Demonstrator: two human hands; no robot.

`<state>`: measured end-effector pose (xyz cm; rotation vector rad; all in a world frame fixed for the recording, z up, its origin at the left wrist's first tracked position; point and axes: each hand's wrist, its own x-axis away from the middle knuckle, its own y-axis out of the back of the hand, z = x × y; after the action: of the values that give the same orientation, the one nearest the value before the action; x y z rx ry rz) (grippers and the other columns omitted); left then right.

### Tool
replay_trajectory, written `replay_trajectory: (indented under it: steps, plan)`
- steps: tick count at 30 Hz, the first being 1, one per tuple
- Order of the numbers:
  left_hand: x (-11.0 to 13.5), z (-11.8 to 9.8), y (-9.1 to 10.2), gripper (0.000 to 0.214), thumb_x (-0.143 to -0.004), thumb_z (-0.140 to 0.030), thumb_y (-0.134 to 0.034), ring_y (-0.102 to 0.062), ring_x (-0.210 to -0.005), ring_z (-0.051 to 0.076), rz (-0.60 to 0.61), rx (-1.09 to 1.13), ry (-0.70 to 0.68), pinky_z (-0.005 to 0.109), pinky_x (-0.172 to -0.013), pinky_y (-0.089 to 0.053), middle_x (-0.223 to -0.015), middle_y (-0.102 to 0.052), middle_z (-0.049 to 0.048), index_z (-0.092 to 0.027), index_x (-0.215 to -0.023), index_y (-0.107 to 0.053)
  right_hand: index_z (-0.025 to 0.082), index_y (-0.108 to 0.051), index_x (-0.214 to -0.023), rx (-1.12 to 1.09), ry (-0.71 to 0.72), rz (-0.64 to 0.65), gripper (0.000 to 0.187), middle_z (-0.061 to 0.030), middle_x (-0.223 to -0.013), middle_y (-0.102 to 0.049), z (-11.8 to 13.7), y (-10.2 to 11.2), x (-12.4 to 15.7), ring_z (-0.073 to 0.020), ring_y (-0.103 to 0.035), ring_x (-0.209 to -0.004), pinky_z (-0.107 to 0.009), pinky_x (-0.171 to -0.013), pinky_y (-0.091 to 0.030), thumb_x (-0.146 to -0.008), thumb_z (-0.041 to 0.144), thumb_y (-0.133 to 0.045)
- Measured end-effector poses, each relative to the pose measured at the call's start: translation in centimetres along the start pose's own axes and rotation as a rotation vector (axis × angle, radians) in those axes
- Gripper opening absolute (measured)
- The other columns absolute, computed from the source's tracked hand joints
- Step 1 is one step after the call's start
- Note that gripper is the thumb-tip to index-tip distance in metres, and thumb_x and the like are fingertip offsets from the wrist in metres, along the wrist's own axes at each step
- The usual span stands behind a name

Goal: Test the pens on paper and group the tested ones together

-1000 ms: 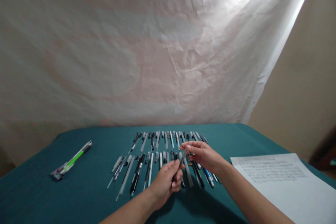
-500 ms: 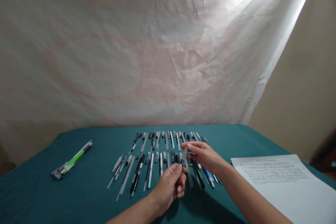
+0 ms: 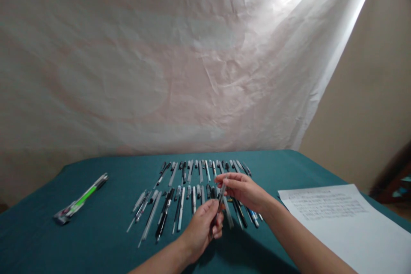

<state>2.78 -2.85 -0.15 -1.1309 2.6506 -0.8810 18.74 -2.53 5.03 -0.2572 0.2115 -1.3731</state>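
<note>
My left hand [image 3: 205, 226] is closed around the lower part of a slim, greyish, see-through pen [image 3: 221, 195], which stands tilted above the table. At the pen's upper end, the thumb and fingers of my right hand [image 3: 245, 190] pinch it. What the left fist covers of the pen is hidden. Behind and beneath both hands lie two rows of pens taken apart. In the near row are a black pen [image 3: 165, 218], a clear barrel [image 3: 152, 216] and a pale blue barrel [image 3: 181, 209]. Several caps and thin refills lie among them.
A dark green cloth [image 3: 122, 231] covers the table. Off to the left lies a bundle of pens [image 3: 81, 199] with a bright green one in it. Printed paper [image 3: 346, 227] lies on the right, near my right forearm. A pale sheet [image 3: 180, 60] hangs behind.
The whole view has shifted slightly, so things appear a little further left. Both hands keep hold of the pen in nearly the same pose.
</note>
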Motion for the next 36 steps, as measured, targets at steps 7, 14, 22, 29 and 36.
replay_trajectory:
  steps: [7, 14, 22, 29, 36]
  plan:
    - [-0.2, 0.1, 0.4, 0.026, -0.085, -0.041, -0.047, -0.027, -0.039, 0.003, -0.015, -0.006, -0.014, 0.018, -0.041, -0.018, -0.054, -0.041, -0.0064, -0.015, -0.084, -0.047, 0.016, -0.055, -0.065, 0.261, 0.094, -0.249, 0.032, 0.0033, -0.056, -0.053, -1.2, 0.4, -0.7, -0.0081, -0.046, -0.051, -0.021, -0.051, -0.038, -0.065, 0.045, -0.068]
    - [-0.3, 0.0, 0.6, 0.031, -0.083, -0.045, -0.049, -0.024, -0.037, 0.002, 0.004, 0.004, -0.012, 0.018, -0.04, -0.017, -0.051, -0.038, -0.0079, -0.014, -0.085, -0.049, 0.014, -0.065, -0.082, 0.111, 0.029, -0.123, 0.034, -0.0038, -0.08, -0.064, -0.2, 0.7, -0.4, -0.0105, -0.054, -0.064, -0.02, -0.055, -0.038, -0.062, 0.041, -0.071]
    - [-0.3, 0.1, 0.6, 0.034, -0.078, -0.049, -0.053, -0.024, -0.037, 0.002, -0.024, -0.007, 0.013, 0.018, -0.041, -0.016, -0.051, -0.038, -0.0084, -0.015, -0.083, -0.047, 0.018, -0.065, -0.093, 0.069, 0.005, -0.094, 0.036, -0.0055, -0.092, -0.064, -0.4, 0.5, -0.3, -0.013, -0.056, -0.074, -0.023, -0.06, -0.042, -0.065, 0.039, -0.07]
    - [-0.1, 0.2, 0.5, 0.031, -0.081, -0.046, -0.051, -0.025, -0.038, 0.002, -0.011, -0.033, -0.008, 0.018, -0.041, -0.018, -0.052, -0.039, -0.0078, -0.015, -0.083, -0.049, 0.018, -0.065, -0.096, 0.105, 0.054, -0.132, 0.038, 0.0, -0.071, -0.057, 0.2, 1.2, -0.4, -0.0095, -0.05, -0.063, -0.02, -0.054, -0.039, -0.066, 0.043, -0.068]
    - [-0.1, 0.2, 0.3, 0.033, -0.078, -0.046, -0.055, -0.028, -0.039, 0.003, -0.024, -0.072, 0.01, 0.019, -0.042, -0.02, -0.054, -0.043, -0.0062, -0.014, -0.084, -0.05, 0.019, -0.065, -0.098, 0.164, 0.12, -0.202, 0.039, -0.002, -0.081, -0.061, 1.7, 2.5, -0.1, -0.0101, -0.051, -0.065, -0.021, -0.055, -0.04, -0.066, 0.043, -0.067]
